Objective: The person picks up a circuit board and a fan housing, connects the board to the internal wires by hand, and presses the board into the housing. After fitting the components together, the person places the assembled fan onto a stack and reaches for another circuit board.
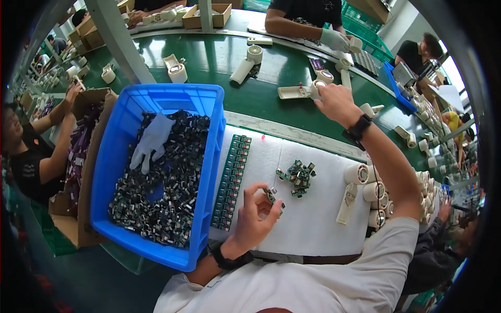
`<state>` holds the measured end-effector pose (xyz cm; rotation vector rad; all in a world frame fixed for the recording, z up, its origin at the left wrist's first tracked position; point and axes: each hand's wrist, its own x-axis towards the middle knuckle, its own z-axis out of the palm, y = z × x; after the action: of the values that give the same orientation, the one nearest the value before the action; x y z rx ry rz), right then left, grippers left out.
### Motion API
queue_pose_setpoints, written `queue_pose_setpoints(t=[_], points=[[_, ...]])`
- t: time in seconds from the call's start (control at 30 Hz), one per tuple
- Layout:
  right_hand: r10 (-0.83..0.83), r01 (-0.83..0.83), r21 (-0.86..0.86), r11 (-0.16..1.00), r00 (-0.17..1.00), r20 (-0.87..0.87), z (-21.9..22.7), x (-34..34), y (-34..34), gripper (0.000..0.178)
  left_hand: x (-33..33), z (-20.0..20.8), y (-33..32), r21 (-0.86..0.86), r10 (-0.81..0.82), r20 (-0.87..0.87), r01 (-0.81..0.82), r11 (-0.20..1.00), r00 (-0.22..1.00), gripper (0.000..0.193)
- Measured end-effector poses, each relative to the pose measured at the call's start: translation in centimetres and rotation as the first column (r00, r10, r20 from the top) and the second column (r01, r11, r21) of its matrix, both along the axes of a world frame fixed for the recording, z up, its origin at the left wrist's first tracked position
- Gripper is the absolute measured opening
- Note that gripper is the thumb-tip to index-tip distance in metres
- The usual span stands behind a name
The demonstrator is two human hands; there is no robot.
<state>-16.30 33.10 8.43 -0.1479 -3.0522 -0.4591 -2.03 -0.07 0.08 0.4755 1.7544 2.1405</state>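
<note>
My left hand (pixel 255 216) is closed on a small green circuit board (pixel 271 196), pinched between thumb and fingers above the white foam sheet. A loose pile of similar circuit boards (pixel 298 178) lies just beyond it, and a long strip of joined boards (pixel 232 182) lies to its left. My right arm stretches over the green conveyor belt (pixel 201 60). There my right hand (pixel 336 103) grips the round head of a cream handheld fan (pixel 295 92), whose handle points left. Its fingertips are partly hidden.
A blue bin (pixel 206 224) full of small boards, with a white glove (pixel 153 141) on top, stands at left. Cream fan bodies (pixel 373 192) are stacked at right on the foam (pixel 318 229). Other fans (pixel 177 72) lie along the belt. A co-worker's gloved hand (pixel 334 40) works opposite.
</note>
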Motion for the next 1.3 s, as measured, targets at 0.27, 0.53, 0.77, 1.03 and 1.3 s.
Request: queue_pose_setpoints(t=[0.27, 0.53, 0.77, 1.03, 1.3], points=[[-0.396, 0.389, -0.073, 0.918, 0.902, -0.175, -2.6, -0.4, 8.6, 0.054, -0.9, -0.9, -0.5, -0.111, -0.110, -0.192, 0.090, 0.990, 0.975, 0.051], [-0.671, 0.647, -0.224, 0.729, 0.739, -0.051, -6.8, 1.2, 15.6, 0.066, -0.7, -0.7, -0.8, -0.011, -0.120, -0.127, 0.120, 0.993, 0.985, 0.038], [-0.379, 0.283, -0.548, 0.787, 0.923, -0.068, -3.7, 4.8, 15.3, 0.054, -0.9, -0.6, -0.8, -0.094, -0.180, -0.267, 0.160, 0.983, 0.947, 0.034], [-0.411, -0.250, -0.929, 0.272, 0.843, -0.347, 8.7, 16.8, -3.3, 0.050, -0.9, 0.1, -1.0, -0.110, -0.164, -0.120, 0.151, 0.982, 0.979, 0.030], [-0.262, 0.331, -0.852, -0.405, 0.851, 0.455, 4.7, 25.0, -10.0, 0.052, -0.2, 0.1, -0.6, -0.167, -0.046, -0.142, 0.022, 0.986, 0.989, 0.028]])
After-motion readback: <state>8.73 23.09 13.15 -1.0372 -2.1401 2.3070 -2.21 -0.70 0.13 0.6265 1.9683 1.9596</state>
